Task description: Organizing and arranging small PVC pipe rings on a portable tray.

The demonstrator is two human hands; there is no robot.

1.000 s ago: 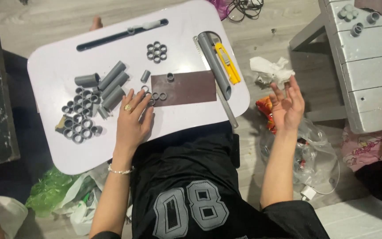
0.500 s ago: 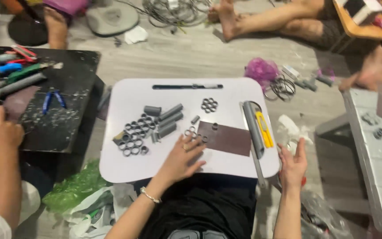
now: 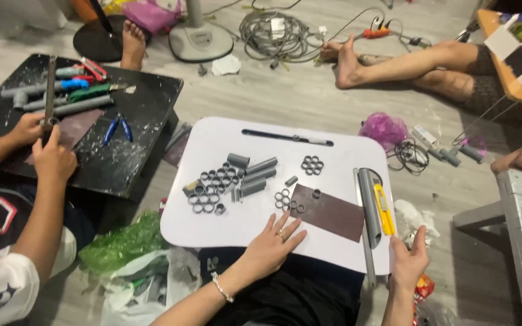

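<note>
While the left hand [image 3: 271,244] lies flat on the white table [image 3: 212,223], fingers spread and empty, the brown sheet [image 3: 328,212] sits just right of them, long axis running right. Right hand [image 3: 409,259] open at the table edge, below the grey pipe [image 3: 369,205].

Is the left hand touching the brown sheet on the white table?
Apart. The head view shows the left hand flat on the white table, with a strip of white between its fingertips and the brown sheet.
</note>
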